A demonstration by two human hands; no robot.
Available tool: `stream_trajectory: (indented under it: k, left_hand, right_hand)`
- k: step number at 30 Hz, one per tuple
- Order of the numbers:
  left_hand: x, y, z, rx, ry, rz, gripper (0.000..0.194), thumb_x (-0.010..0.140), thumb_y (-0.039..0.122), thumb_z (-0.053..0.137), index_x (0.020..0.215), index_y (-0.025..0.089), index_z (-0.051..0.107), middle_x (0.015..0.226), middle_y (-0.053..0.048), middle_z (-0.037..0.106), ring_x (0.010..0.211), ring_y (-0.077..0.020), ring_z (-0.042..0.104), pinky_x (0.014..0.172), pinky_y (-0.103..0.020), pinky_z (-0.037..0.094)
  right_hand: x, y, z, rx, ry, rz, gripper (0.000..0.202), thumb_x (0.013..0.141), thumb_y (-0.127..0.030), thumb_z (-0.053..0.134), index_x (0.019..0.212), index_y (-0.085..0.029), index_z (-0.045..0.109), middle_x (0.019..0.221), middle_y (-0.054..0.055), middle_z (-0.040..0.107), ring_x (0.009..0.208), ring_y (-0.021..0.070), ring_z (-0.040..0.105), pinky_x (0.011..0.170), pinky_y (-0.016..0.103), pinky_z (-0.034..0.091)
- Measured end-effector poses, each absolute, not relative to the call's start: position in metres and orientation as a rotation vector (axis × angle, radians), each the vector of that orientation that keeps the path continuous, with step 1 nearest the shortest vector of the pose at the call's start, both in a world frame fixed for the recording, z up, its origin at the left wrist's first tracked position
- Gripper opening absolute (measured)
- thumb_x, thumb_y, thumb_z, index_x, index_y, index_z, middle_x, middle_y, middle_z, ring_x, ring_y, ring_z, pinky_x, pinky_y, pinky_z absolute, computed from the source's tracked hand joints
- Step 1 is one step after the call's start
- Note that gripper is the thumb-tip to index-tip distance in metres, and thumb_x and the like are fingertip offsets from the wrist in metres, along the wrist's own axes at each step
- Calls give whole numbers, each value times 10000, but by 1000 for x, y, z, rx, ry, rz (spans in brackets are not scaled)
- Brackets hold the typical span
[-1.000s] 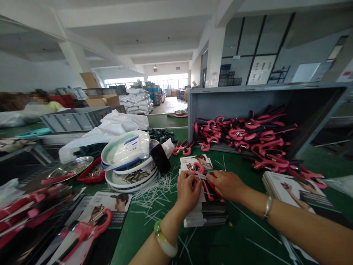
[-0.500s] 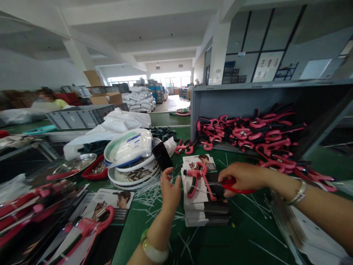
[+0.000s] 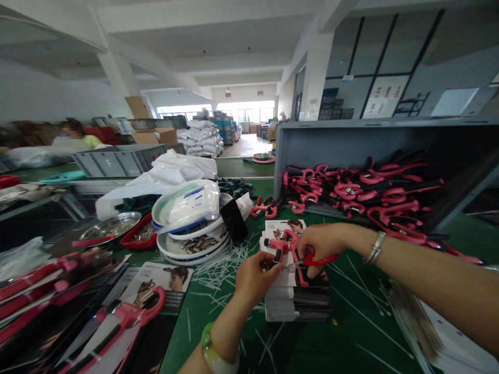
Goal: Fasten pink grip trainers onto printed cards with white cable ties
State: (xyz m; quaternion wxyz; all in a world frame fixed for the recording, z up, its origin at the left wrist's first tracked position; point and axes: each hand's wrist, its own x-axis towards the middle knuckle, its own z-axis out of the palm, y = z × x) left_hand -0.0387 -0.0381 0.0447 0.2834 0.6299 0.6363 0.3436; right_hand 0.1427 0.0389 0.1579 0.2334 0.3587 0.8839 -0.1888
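A pink hole-punch plier with black grips lies on top of a stack of printed cards. My right hand is closed on red-handled scissors, whose blades point left across the plier's handles. My left hand has its thumb and fingers pinched together at the plier's left black grip. Whatever is between those fingertips is too small to make out. Loose white cable ties are strewn on the green table left of the stack.
A grey crate lying on its side holds many pink pliers. Stacked bowls of metal parts and a black phone stand behind my left hand. Carded pliers lie at left, more cards at right. A person is far left.
My left hand has moved right and forward to the plier, its open fingers closing into a pinch. My right hand has brought the scissors left, over the plier's handles.
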Motion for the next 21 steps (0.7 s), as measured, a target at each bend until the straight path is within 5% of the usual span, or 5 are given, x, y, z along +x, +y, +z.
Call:
stream_trajectory:
  k: [14,21]
  left_hand:
    - [-36,-36,59,1902,1716,860,208,728,270,594,911,267,695,917,0,689,703,-143,644,668,-251,455]
    - [-42,-34,52,1922,1515,870,174,732,309,616,850,223,710,846,-15,682,659,-128,631,607,-219,472]
  right_hand:
    - [145,43,147,807,2556,-660,464,523,-513,771,847,-187,706,736,-17,612,665,122,501,584,217,339]
    - [170,52,120,816,2380,-1319,617,458,-575,778,896,-152,679,678,-32,584,587,100,492,539,211,379]
